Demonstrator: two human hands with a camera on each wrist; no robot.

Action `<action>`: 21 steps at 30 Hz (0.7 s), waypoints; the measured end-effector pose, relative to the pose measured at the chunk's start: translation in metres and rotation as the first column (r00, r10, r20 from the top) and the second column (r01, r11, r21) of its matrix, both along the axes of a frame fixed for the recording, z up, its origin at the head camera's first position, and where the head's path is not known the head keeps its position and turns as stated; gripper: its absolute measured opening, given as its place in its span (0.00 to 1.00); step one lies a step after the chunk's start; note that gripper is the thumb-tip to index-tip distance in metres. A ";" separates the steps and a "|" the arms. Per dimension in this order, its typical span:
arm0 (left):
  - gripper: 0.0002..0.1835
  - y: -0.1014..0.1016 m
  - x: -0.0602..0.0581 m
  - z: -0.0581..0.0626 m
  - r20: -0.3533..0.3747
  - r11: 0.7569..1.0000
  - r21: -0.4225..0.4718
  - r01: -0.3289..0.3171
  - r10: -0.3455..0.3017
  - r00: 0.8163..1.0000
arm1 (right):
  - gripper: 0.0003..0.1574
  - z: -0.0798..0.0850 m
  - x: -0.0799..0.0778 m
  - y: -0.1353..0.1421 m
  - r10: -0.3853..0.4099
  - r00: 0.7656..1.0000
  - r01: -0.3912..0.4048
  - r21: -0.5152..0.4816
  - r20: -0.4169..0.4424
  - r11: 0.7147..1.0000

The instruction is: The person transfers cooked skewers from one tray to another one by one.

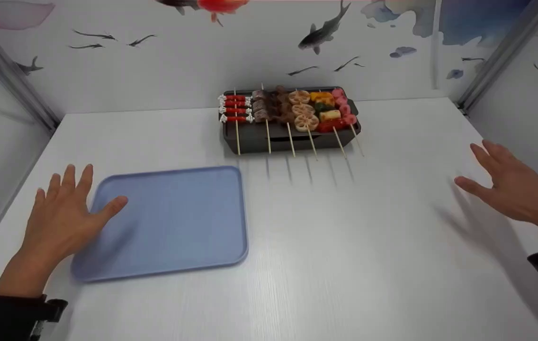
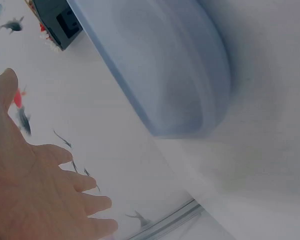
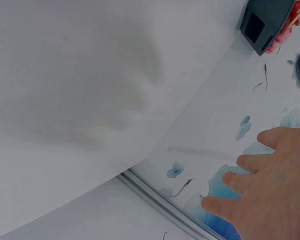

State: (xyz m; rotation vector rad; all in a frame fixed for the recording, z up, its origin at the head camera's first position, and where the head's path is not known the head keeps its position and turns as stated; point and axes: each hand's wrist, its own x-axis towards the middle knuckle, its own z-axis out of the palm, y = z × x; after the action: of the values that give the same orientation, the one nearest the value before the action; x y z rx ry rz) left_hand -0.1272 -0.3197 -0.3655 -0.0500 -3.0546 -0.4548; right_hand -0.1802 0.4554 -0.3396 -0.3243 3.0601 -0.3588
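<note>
My left hand [image 1: 63, 213], fingers spread, hovers over the left edge of a blue tray [image 1: 169, 222] and holds nothing. In the left wrist view that same hand [image 2: 45, 195] shows its palm side beside the tray [image 2: 160, 75]. My right hand [image 1: 515, 184] is raised above the right side of the table, thumb apart from the fingers, with nothing in it. At the back middle stands a dark grill box [image 1: 278, 144] bearing several skewers, among them lotus root slices [image 1: 303, 111], red-and-white pieces [image 1: 236, 110], brown meat [image 1: 284, 104] and pink balls [image 1: 342, 104].
The white table [image 1: 335, 255] meets a wall [image 1: 155, 71] painted with fish behind the grill box. Metal corner posts [image 1: 506, 52] rise at both back corners. The skewers' stick ends [image 1: 292, 147] jut over the grill's front edge.
</note>
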 end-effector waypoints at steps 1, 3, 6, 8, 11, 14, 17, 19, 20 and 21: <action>0.56 0.000 0.000 0.000 0.001 1.000 0.002 0.000 0.000 1.000 | 0.55 0.000 0.000 0.000 -0.001 1.000 0.001 0.002 -0.002 1.000; 0.56 0.000 0.000 0.000 0.004 1.000 0.002 0.000 0.000 1.000 | 0.55 -0.001 0.000 0.000 -0.002 1.000 0.002 0.003 -0.002 1.000; 0.56 0.001 0.000 0.000 0.014 1.000 0.011 -0.004 0.004 1.000 | 0.56 -0.004 0.000 0.000 -0.003 1.000 0.003 0.017 0.002 1.000; 0.56 0.002 0.000 -0.001 0.024 1.000 0.016 -0.006 0.006 1.000 | 0.56 -0.006 0.000 -0.001 -0.003 1.000 0.003 0.026 0.009 1.000; 0.56 0.002 0.000 -0.002 0.039 1.000 0.024 -0.012 0.011 0.999 | 0.57 -0.008 0.001 -0.004 -0.001 1.000 0.000 0.045 0.015 0.999; 0.56 0.003 0.000 -0.004 0.052 1.000 0.020 -0.016 0.015 0.999 | 0.57 -0.008 0.004 -0.009 0.003 1.000 -0.004 0.054 0.017 0.999; 0.56 0.004 0.000 -0.006 0.069 1.000 0.007 -0.023 0.023 0.997 | 0.56 -0.008 0.005 -0.014 0.015 1.000 -0.016 0.064 0.014 0.998; 0.56 0.004 -0.001 -0.007 0.092 0.999 0.000 -0.032 0.032 0.995 | 0.56 -0.009 0.007 -0.017 0.026 1.000 -0.027 0.072 0.008 0.997; 0.56 0.003 -0.001 -0.008 0.109 0.999 -0.001 -0.039 0.039 0.993 | 0.55 -0.009 0.008 -0.019 0.032 0.999 -0.033 0.073 0.005 0.997; 0.57 0.002 -0.001 -0.008 0.132 0.999 0.000 -0.048 0.048 0.990 | 0.55 -0.009 0.009 -0.020 0.036 0.999 -0.036 0.076 0.004 0.996</action>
State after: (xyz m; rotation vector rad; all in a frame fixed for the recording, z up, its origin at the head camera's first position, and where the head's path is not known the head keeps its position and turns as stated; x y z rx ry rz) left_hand -0.1286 -0.3174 -0.3739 0.0560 -3.1762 -0.4791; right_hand -0.1713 0.4351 -0.3491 -0.3747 3.0513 -0.2394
